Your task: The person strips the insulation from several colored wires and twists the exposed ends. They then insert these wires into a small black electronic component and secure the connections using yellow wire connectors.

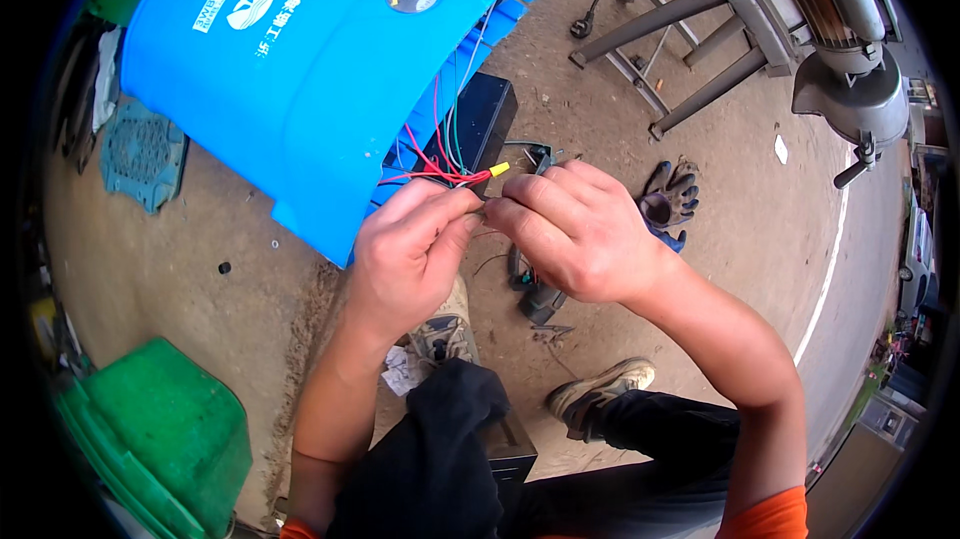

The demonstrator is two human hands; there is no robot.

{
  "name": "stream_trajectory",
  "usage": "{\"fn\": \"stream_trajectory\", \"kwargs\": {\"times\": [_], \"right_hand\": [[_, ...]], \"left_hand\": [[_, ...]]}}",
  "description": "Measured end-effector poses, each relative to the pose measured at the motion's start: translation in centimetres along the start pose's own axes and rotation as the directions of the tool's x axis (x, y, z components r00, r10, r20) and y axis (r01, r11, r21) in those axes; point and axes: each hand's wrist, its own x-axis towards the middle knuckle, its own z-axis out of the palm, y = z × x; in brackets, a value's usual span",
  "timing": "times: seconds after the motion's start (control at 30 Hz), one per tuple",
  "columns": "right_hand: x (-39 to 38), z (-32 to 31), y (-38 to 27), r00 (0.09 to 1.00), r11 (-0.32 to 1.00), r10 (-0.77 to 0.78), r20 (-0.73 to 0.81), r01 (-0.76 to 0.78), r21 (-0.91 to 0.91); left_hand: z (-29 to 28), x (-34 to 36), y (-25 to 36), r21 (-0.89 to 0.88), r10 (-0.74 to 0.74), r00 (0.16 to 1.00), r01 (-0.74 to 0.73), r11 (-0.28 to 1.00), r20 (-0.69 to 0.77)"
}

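My left hand [408,251] and my right hand [578,229] meet fingertip to fingertip in front of a blue plastic tank [330,89] tipped on its side. Both are closed in a pinch on a thin wire, mostly hidden between the fingers. Just above them, red wires [440,176] come out of the tank's open underside and gather at a yellow tip [499,169]. Green and pale wires run down from higher inside the opening. Behind the wires a black box-shaped battery [487,114] stands partly within the tank's opening.
A cordless power tool [540,301] and dark work gloves [670,201] lie on the ground beyond my right hand. At lower left is a green plastic container [165,439]. A metal-legged machine [700,24] stands upper right, with a plug [581,27] on its cable nearby.
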Motion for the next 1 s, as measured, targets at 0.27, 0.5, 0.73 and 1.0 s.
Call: {"fn": "stream_trajectory", "kwargs": {"times": [0.27,0.5,0.73,1.0], "right_hand": [[-0.2,2.0,-2.8,0.511,0.079,0.742,0.434,-0.71,0.7],[-7.4,15.8,-5.7,0.198,0.078,0.979,0.045,-0.572,0.816],[-5.0,17.4,-3.4,0.255,-0.06,0.939,0.229,-0.535,0.843],[-6.1,19.9,-5.5,0.273,0.074,0.954,0.125,-0.616,0.784]], "left_hand": [[0.1,-0.4,-0.5,0.0,-0.09,0.996,0.09,0.996,0.008],[0.9,-0.8,-0.7,-0.033,-0.157,0.987,0.158,0.987,0.025],[0.7,-1.3,0.2,0.188,-0.066,0.997,0.071,0.98,-0.036],[1.3,-12.0,-3.2,-0.063,-0.326,0.934,0.32,0.945,-0.146]]}}
